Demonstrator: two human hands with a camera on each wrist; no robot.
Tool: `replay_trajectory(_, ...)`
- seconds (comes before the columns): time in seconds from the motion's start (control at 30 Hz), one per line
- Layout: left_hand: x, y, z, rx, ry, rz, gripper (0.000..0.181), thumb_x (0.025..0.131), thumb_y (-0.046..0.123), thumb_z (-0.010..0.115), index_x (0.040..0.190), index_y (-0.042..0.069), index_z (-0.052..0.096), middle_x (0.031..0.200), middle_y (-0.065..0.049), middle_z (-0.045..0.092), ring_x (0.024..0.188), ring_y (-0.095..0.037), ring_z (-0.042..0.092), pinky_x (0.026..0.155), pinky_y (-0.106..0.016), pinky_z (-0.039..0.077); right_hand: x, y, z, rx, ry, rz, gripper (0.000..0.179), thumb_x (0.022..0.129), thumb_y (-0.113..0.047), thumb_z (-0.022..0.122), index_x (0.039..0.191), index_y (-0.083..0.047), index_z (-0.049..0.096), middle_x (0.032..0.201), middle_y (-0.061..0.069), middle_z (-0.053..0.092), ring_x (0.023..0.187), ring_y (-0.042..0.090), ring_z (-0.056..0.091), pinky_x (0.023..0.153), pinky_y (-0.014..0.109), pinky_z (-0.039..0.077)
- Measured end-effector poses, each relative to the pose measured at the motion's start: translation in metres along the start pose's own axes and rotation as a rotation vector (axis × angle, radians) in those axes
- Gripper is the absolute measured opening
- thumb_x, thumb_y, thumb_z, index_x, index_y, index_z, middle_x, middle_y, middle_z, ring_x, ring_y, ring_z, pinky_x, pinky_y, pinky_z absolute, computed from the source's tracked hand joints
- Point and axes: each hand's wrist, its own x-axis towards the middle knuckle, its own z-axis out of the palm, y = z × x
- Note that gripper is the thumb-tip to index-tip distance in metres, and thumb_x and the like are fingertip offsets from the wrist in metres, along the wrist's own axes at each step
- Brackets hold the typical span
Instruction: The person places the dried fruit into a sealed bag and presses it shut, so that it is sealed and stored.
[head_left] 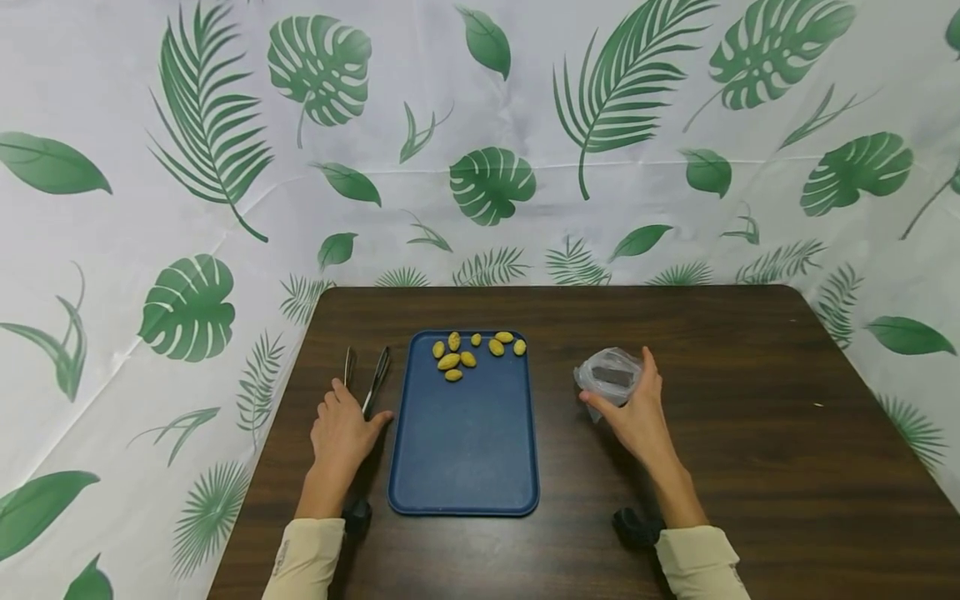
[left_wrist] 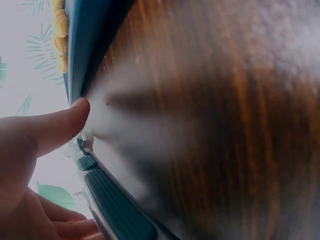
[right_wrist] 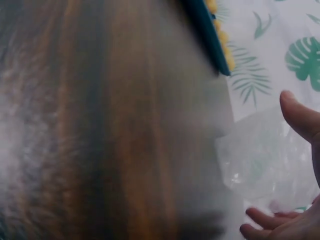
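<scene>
"How do the left hand's fingers lie?"

"The left hand (head_left: pixel 341 425) has its thumb held well away from the other fingers, with one arm of the metal tongs (head_left: pixel 377 379) showing between them. I can't tell whether any finger touches it."

"And the right hand (head_left: pixel 637 408)?"

"Spread as well, thumb on the near side of a clear, crinkled plastic bag (head_left: pixel 611 375), fingers along its right edge. How firmly they press, if at all, I can't tell."

"What are the tongs like?"

"Their two arms stand apart, pointing to the far side of the table, and the left wrist view shows a ribbed teal grip (left_wrist: pixel 117 205). They lie left of the blue tray (head_left: pixel 465 450). The bag is right of it, well apart from its rim."

"What's on the tray?"

"Nine small yellow oval pieces (head_left: pixel 448 362), perhaps fruit, gathered at the far end, some touching the rim or nearly so."

"And farther out?"

"A black band (head_left: pixel 357 517) at the left wrist, another black device (head_left: pixel 636 527) at the right, and cream sleeves (head_left: pixel 305 558). Beneath everything is a dark wood-grain table (head_left: pixel 750 417); behind it hangs a white cloth (head_left: pixel 420 75) printed with green leaves."
</scene>
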Motion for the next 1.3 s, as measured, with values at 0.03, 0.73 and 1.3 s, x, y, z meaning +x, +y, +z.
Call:
replay_trajectory(0.03,0.001,0.002,0.001,-0.004,-0.003,0.001,0.108,0.092,0.043,0.076,0.155,-0.02,0.016,0.145,-0.045,0.041,0.13,-0.059,0.047,0.097,-0.065,0.048,0.001,0.002,-0.001,0.014,0.011,-0.007,0.127,0.081,-0.039,0.089,0.166,-0.01,-0.001,0.159,0.035,0.026,0.145,0.051,0.034,0.115,0.068,0.032)
replay_trajectory(0.73,-0.005,-0.017,0.009,-0.193,0.051,0.028,0.06,0.095,0.022,0.071,0.129,-0.021,0.049,0.115,-0.04,0.053,0.107,-0.059,0.056,0.088,-0.066,0.045,-0.006,0.031,0.016,0.248,-0.012,-0.025,0.115,0.082,-0.025,0.089,0.166,-0.02,0.01,0.161,0.017,0.034,0.145,0.034,0.038,0.119,0.06,0.028)
replay_trajectory(1.3,-0.02,-0.008,-0.001,-0.31,0.166,0.114,0.059,0.095,0.019,0.07,0.143,-0.008,0.048,0.123,-0.029,0.057,0.096,-0.051,0.064,0.083,-0.066,0.049,-0.005,0.032,0.022,0.208,-0.013,-0.061,0.113,0.081,-0.024,0.09,0.165,-0.026,0.015,0.163,0.017,0.034,0.149,0.037,0.035,0.119,0.064,0.026)
